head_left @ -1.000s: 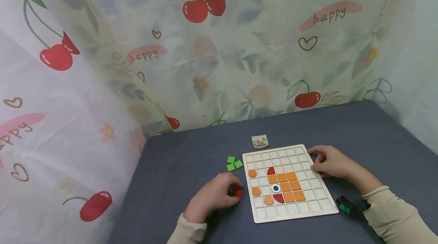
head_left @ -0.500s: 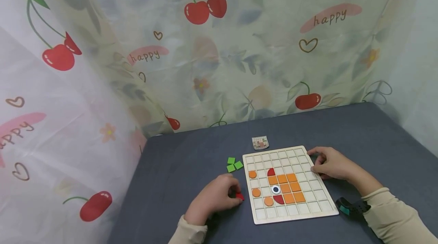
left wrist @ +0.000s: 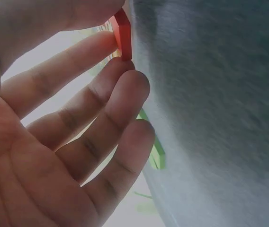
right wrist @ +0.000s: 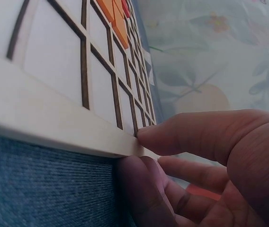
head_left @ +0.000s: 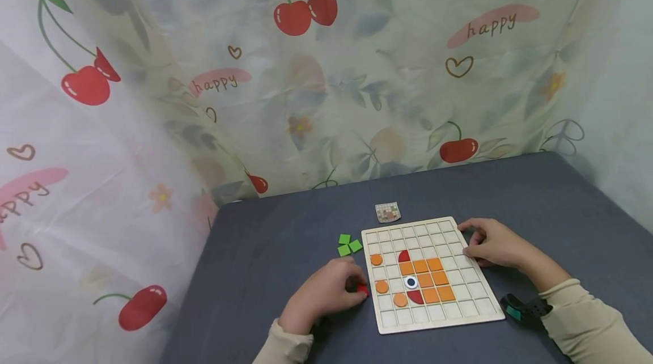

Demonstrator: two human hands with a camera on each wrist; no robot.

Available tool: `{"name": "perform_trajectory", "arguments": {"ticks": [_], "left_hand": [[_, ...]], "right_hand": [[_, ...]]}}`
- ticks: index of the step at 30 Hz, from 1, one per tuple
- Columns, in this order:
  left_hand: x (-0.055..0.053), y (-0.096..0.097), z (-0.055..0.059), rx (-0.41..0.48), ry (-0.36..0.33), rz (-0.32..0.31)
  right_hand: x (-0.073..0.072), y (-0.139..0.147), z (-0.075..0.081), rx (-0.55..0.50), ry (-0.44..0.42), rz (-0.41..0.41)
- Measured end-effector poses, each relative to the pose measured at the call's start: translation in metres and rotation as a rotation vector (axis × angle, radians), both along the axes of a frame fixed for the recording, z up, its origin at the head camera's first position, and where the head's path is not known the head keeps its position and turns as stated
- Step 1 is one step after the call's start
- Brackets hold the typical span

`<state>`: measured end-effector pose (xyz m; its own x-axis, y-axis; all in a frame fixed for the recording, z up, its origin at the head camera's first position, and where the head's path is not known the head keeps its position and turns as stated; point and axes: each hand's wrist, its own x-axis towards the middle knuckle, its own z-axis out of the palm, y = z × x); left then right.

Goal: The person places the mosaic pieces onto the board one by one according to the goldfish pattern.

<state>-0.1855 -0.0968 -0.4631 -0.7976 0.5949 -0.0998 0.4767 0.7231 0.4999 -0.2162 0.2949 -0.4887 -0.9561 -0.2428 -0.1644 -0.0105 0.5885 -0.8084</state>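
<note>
My left hand (head_left: pixel 323 290) pinches a flat red tile (head_left: pixel 363 289) between thumb and index finger, right by the board's left edge; the fingers partly hide its shape. In the left wrist view the red tile (left wrist: pixel 122 35) stands on edge, the other fingers spread loosely below it. A pale wooden grid board (head_left: pixel 388 318) bears orange square tiles (head_left: pixel 440 277), orange round tiles (head_left: pixel 381 286), two red quarter-round tiles (head_left: pixel 415 296) and an eye tile (head_left: pixel 410 282). At its right edge, my right hand (head_left: pixel 492 244) grips the rim (right wrist: pixel 68 127), thumb on top and a finger beneath.
Three green square tiles (head_left: pixel 344 239) lie beside the board's upper left corner. Behind the board is a small printed card (head_left: pixel 388 212). A dark cloth (head_left: pixel 285 239) covers the table, and a printed curtain (head_left: pixel 357 97) hangs at its back.
My left hand has shifted slightly right with the red tile, which is now closer to the board's edge. The right hand and the board stay in place.
</note>
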Motion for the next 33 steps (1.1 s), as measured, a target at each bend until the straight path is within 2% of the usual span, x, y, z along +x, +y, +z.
{"name": "perform_trajectory", "arguments": {"ticks": [9,18,22,28,33], "left_hand": [[-0.004,0.027,0.008,0.028,0.082,-0.100],[-0.010,0.074,0.016,0.037,0.153,-0.249],[-0.012,0.099,0.017,0.009,0.195,-0.343],[-0.012,0.130,0.020,-0.053,0.188,-0.404],[-0.012,0.145,0.019,-0.094,0.204,-0.473]], "right_hand": [[0.001,0.000,0.000,0.007,-0.001,-0.009],[0.002,0.000,0.001,0.005,-0.004,-0.006],[0.001,0.000,0.002,0.004,-0.004,0.006],[0.000,0.002,0.003,-0.002,0.008,0.016],[0.001,0.002,0.004,-0.003,0.004,0.016]]}}
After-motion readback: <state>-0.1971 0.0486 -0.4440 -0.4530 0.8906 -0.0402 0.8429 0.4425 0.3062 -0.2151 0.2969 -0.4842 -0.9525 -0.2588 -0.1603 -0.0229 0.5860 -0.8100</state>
